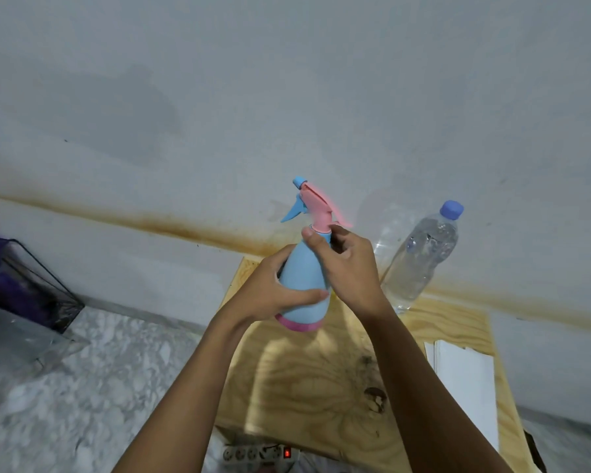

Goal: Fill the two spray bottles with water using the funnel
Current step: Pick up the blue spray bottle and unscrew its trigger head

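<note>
Hands fill the middle of the head view, both raised above a pale wooden table (321,387) and both on one blue spray bottle (306,278) held clear of the tabletop and tilted slightly. The left hand (270,291) wraps the bottle's body, thumb lying across the front and the other fingers curled round the far side, out of sight. The right hand (350,264) grips the neck just under the pink spray head (318,206); its thumb presses the collar and its fingers bend in behind — whether they clamp the collar fully cannot be told, since the hand covers that joint. The blue trigger and nozzle tip point left. A pink band rings the bottle's base.

Behind the right hand stands a clear water bottle (423,257) with a blue cap, on the table's far edge and close to the stained wall (287,97); its foot is partly covered by the right wrist. A small yellow patch shows between the spray bottle and the right wrist, too hidden to identify. Only one spray bottle can be seen.

On the right of the table lies a white flat object (464,387), its nature unclear. At the bottom edge a power strip (260,454) with a red lit switch is cut off by the frame. At far left sits a dark wire-framed container (38,295) — its purple contents are blurred.
</note>
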Tool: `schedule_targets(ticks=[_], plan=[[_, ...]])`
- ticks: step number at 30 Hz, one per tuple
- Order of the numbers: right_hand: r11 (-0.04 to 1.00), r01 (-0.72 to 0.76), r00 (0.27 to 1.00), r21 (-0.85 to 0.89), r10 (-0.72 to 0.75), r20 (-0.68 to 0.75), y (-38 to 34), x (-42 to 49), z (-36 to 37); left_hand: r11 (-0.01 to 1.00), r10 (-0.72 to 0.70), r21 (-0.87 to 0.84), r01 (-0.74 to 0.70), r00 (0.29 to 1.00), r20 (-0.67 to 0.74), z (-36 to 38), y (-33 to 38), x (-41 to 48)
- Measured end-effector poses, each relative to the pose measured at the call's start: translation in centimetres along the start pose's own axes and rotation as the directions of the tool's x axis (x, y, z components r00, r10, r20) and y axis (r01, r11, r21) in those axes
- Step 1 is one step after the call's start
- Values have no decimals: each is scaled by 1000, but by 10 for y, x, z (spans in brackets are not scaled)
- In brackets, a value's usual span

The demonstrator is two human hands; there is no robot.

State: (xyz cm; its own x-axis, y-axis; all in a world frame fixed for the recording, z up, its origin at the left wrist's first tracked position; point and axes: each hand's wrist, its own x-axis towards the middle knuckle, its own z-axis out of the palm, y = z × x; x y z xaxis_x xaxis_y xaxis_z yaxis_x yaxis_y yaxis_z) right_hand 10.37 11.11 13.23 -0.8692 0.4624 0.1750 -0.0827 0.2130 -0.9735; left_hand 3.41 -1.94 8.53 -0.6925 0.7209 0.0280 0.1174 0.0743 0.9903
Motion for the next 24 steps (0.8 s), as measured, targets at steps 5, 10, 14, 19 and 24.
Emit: schedule_targets(ticks=[5,10,14,19,24], plan=[[992,-87,982,94,69,178,-3,1,-9,999,-15,-38,18,997,70,-4,4,-10],[985,-70,988,156,47,146,3,-1,-9,1000,-12,-14,12,999,40,-1,6,-14],[944,-139,986,298,105,126,5,-7,-7,1000,-16,-13,15,999,-32,1,4,-21],[990,-58,998,128,54,29,9,-17,5,1000,-6,-19,5,996,-90,9,2,-24],[946,-71,996,318,82,-21,8,-24,11,1000,-14,-23,11,985,-169,18,-2,-26]])
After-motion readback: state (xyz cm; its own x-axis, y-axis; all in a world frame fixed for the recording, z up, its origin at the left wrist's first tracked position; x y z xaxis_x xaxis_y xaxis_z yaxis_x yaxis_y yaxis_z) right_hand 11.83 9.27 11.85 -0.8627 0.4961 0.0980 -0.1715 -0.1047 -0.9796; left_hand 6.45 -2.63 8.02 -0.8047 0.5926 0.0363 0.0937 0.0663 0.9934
